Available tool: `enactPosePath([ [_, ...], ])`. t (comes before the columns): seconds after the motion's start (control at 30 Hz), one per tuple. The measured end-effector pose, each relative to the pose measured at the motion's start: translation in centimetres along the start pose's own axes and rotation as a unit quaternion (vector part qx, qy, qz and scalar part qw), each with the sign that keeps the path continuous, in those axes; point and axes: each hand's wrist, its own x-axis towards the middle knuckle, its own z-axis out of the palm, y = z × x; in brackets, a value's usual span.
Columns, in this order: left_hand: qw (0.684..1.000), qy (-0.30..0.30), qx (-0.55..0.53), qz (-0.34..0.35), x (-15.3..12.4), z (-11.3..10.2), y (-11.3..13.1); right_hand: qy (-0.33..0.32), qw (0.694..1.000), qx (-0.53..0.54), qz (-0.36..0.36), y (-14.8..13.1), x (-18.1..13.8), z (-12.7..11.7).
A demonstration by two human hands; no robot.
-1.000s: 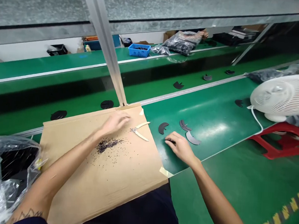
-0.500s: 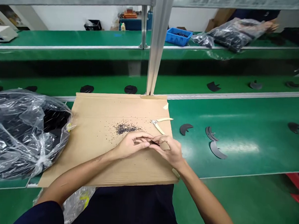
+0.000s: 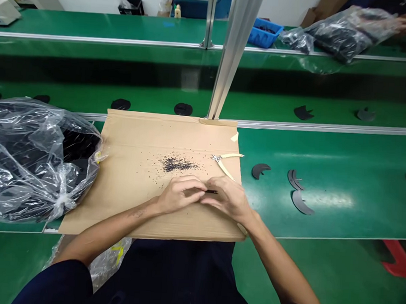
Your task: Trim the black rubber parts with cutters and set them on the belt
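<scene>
My left hand (image 3: pixel 180 195) and my right hand (image 3: pixel 228 198) meet over the front of a cardboard sheet (image 3: pixel 138 139), fingers curled around a small dark flat piece (image 3: pixel 210 191) held between them. Only a thin edge of that piece shows. Just beyond the hands lie small cutters with pale yellow handles (image 3: pixel 227 162) and a scatter of tiny black trimmings (image 3: pixel 176 164).
A clear plastic bag of black parts (image 3: pixel 30 160) sits at the left. Dark curved parts (image 3: pixel 298 192) lie on the green belt to the right, and more (image 3: pixel 183 108) on the belt behind. A metal post (image 3: pixel 231 57) rises behind the cardboard. A blue bin (image 3: pixel 263 36) stands far back.
My right hand picked a dark piece off the belt and brought it to my left hand over the cardboard. The view swung left, bringing the bag into sight.
</scene>
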Motion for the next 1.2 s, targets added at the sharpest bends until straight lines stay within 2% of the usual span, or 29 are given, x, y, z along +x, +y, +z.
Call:
enactPosePath([
  [0.07, 0.999, 0.016, 0.024, 0.023, -0.3, -0.1, -0.1, -0.034, 0.997, -0.06, 0.038, 1.5, 0.4, -1.1],
  [0.17, 0.998, 0.026, 0.048, 0.033, -0.6, -0.1, -0.5, -0.079, 0.976, -0.146, 0.139, 4.1, 0.7, -2.4],
  [0.3, 0.997, 0.012, 0.073, 0.039, -0.9, 0.1, -1.1, -0.145, 0.963, -0.169, 0.154, 5.9, 0.6, -2.3],
  [0.43, 0.991, -0.012, 0.123, 0.044, -1.1, 0.4, -2.0, -0.133, 0.955, -0.207, 0.165, 5.9, 1.0, -1.7],
  [0.63, 0.97, -0.081, 0.224, 0.051, -1.6, 0.6, -3.3, -0.093, 0.955, -0.224, 0.171, 6.7, 1.6, -1.6],
  [0.73, 0.96, -0.097, 0.256, 0.062, -1.7, 0.3, -3.0, -0.033, 0.969, -0.174, 0.172, 5.9, 1.2, -2.0],
  [0.83, 0.947, -0.039, 0.306, 0.09, -1.0, -0.2, -1.9, 0.011, 0.985, -0.056, 0.165, 3.3, 0.5, -2.6],
  [0.9, 0.929, -0.021, 0.352, 0.115, -0.2, -0.6, -0.9, 0.0, 0.987, 0.043, 0.155, 0.9, 0.4, -2.9],
  [1.0, 0.91, -0.085, 0.376, 0.15, 1.0, -0.9, 0.1, -0.031, 0.971, 0.158, 0.178, -2.2, 0.4, -3.4],
  [1.1, 0.933, -0.113, 0.307, 0.151, 1.4, -1.0, 0.7, -0.054, 0.951, 0.22, 0.21, -3.9, 0.0, -4.1],
  [1.13, 0.949, -0.115, 0.261, 0.134, 1.3, -1.0, 0.9, -0.069, 0.944, 0.247, 0.209, -4.0, -0.4, -4.3],
  [1.2, 0.98, -0.133, 0.138, 0.055, 1.0, -1.1, 1.5, -0.095, 0.931, 0.297, 0.189, -4.0, -1.4, -4.5],
])
